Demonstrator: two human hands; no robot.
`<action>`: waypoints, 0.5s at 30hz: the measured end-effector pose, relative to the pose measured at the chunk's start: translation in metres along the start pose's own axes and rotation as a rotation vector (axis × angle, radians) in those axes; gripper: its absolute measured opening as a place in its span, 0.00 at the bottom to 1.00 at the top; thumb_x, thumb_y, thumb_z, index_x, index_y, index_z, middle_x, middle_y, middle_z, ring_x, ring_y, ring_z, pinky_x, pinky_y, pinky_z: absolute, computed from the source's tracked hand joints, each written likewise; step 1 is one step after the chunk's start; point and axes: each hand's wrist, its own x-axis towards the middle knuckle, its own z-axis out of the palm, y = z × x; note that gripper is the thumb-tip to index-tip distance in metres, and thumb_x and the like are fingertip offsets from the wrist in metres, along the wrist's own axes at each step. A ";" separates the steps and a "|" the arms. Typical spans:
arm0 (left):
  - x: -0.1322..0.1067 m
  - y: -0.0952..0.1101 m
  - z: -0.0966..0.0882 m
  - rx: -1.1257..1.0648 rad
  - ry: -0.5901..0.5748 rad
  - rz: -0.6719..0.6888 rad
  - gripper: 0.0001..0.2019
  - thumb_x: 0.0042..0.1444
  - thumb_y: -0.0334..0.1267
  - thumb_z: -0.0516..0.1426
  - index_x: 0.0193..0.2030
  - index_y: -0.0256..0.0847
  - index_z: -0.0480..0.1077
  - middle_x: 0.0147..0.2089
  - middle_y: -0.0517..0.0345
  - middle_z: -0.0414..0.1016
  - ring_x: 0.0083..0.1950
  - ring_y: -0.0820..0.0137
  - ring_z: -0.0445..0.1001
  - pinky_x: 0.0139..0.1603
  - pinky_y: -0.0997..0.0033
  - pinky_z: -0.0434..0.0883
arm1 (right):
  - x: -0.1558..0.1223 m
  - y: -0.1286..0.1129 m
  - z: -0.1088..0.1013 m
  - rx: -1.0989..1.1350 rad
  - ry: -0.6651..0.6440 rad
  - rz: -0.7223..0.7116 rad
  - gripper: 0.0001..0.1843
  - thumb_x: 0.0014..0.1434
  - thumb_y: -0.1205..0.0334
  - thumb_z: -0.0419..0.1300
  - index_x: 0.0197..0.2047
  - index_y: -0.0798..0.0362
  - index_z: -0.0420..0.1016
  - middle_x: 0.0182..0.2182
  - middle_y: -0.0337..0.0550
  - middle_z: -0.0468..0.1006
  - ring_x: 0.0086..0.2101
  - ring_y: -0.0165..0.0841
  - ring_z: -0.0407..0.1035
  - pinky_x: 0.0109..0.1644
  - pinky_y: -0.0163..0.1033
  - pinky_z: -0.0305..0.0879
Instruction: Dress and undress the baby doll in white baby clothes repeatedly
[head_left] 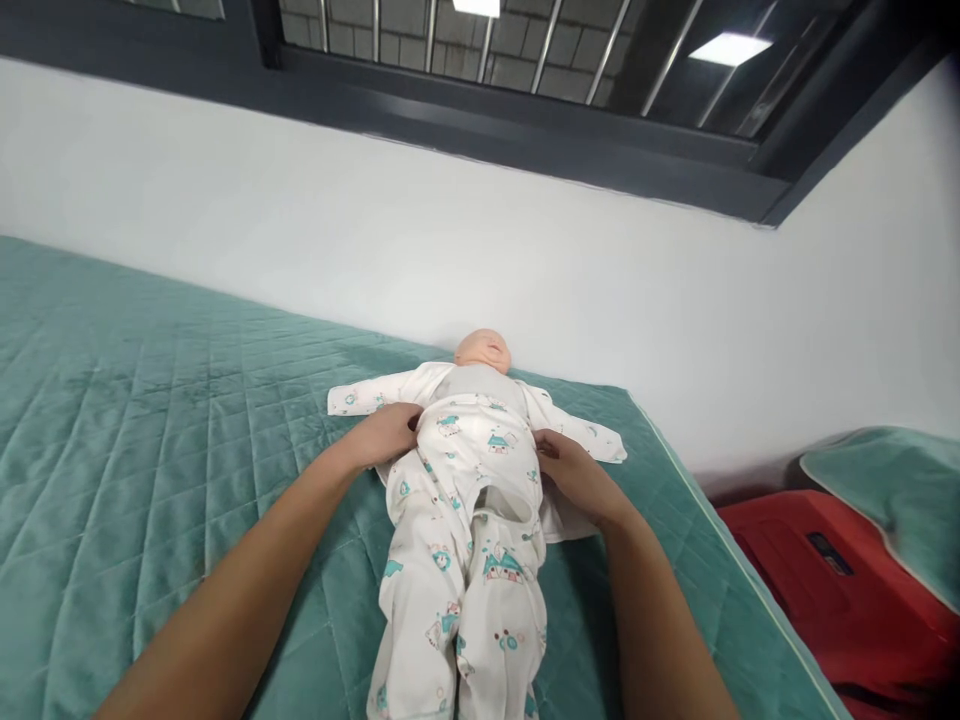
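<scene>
A baby doll point(483, 351) lies on its back on a green quilted bed point(150, 420), head toward the wall. It wears white patterned trousers point(465, 520), and an open white jacket point(577, 425) is spread under it. My left hand point(386, 432) pinches the trousers' waistband at the doll's left side. On the other side my right hand point(570, 470) grips the same waistband, fingers curled into the cloth.
A white wall with a dark-framed barred window point(525, 60) runs behind the bed. Past the bed's right edge sits a red case point(832, 580), partly covered by a green quilted cloth point(892, 490).
</scene>
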 end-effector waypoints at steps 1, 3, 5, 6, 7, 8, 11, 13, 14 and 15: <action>-0.001 0.001 -0.001 -0.011 -0.014 -0.003 0.13 0.44 0.35 0.55 0.36 0.37 0.76 0.40 0.49 0.80 0.43 0.59 0.75 0.43 0.68 0.68 | 0.000 0.001 -0.001 0.034 -0.016 0.006 0.15 0.55 0.51 0.60 0.42 0.51 0.75 0.29 0.39 0.76 0.30 0.33 0.68 0.32 0.36 0.62; -0.003 0.003 -0.002 -0.046 -0.038 -0.007 0.13 0.44 0.35 0.55 0.36 0.37 0.76 0.40 0.50 0.80 0.44 0.59 0.75 0.44 0.68 0.68 | 0.000 0.005 -0.001 0.103 -0.013 0.017 0.17 0.55 0.48 0.60 0.40 0.52 0.75 0.26 0.38 0.75 0.28 0.32 0.67 0.31 0.36 0.62; -0.004 0.004 -0.003 -0.103 -0.050 -0.007 0.13 0.44 0.35 0.54 0.36 0.37 0.76 0.40 0.52 0.80 0.45 0.58 0.75 0.45 0.68 0.68 | 0.001 0.007 -0.001 0.161 0.001 0.025 0.17 0.55 0.46 0.60 0.37 0.52 0.76 0.25 0.38 0.74 0.27 0.32 0.66 0.30 0.36 0.62; -0.004 0.004 -0.002 -0.141 -0.053 -0.006 0.13 0.43 0.35 0.54 0.36 0.38 0.76 0.41 0.52 0.80 0.45 0.58 0.75 0.45 0.67 0.68 | 0.001 0.008 0.000 0.179 0.005 0.027 0.17 0.55 0.45 0.61 0.35 0.52 0.75 0.25 0.38 0.74 0.26 0.32 0.66 0.30 0.37 0.62; -0.005 0.005 -0.002 -0.187 -0.056 -0.007 0.13 0.43 0.34 0.54 0.36 0.39 0.76 0.41 0.53 0.81 0.45 0.58 0.75 0.45 0.67 0.68 | 0.001 0.008 0.000 0.191 0.006 0.028 0.17 0.54 0.45 0.61 0.34 0.51 0.75 0.25 0.38 0.74 0.26 0.32 0.66 0.30 0.37 0.62; -0.005 0.005 -0.001 -0.239 -0.059 -0.011 0.13 0.43 0.34 0.54 0.36 0.39 0.76 0.40 0.53 0.81 0.45 0.58 0.75 0.45 0.67 0.69 | 0.000 0.007 0.000 0.197 0.003 0.028 0.16 0.54 0.46 0.61 0.34 0.51 0.75 0.25 0.38 0.75 0.27 0.32 0.66 0.31 0.37 0.62; -0.008 0.006 0.001 -0.400 -0.080 -0.028 0.14 0.42 0.33 0.55 0.36 0.40 0.77 0.38 0.54 0.81 0.44 0.59 0.75 0.45 0.67 0.69 | -0.002 0.003 -0.001 0.197 -0.017 0.012 0.14 0.52 0.49 0.63 0.36 0.50 0.75 0.27 0.37 0.75 0.27 0.31 0.66 0.32 0.36 0.62; -0.009 0.006 0.002 -0.477 -0.100 -0.034 0.14 0.41 0.32 0.55 0.36 0.40 0.77 0.37 0.55 0.81 0.43 0.59 0.76 0.44 0.67 0.70 | -0.003 0.001 -0.001 0.189 -0.025 -0.004 0.13 0.51 0.52 0.63 0.36 0.51 0.74 0.28 0.37 0.76 0.27 0.30 0.66 0.32 0.35 0.62; -0.009 0.006 0.002 -0.499 -0.107 -0.034 0.14 0.41 0.32 0.55 0.36 0.40 0.77 0.36 0.55 0.81 0.42 0.59 0.76 0.43 0.67 0.70 | -0.003 0.001 -0.001 0.180 -0.023 -0.009 0.12 0.51 0.53 0.63 0.35 0.51 0.73 0.27 0.37 0.75 0.27 0.30 0.65 0.31 0.35 0.61; -0.009 0.006 0.003 -0.510 -0.108 -0.033 0.14 0.41 0.32 0.56 0.35 0.40 0.77 0.35 0.55 0.81 0.42 0.59 0.76 0.43 0.67 0.70 | -0.002 0.001 -0.001 0.168 -0.015 -0.011 0.11 0.50 0.54 0.63 0.34 0.51 0.72 0.27 0.36 0.74 0.26 0.29 0.65 0.30 0.34 0.60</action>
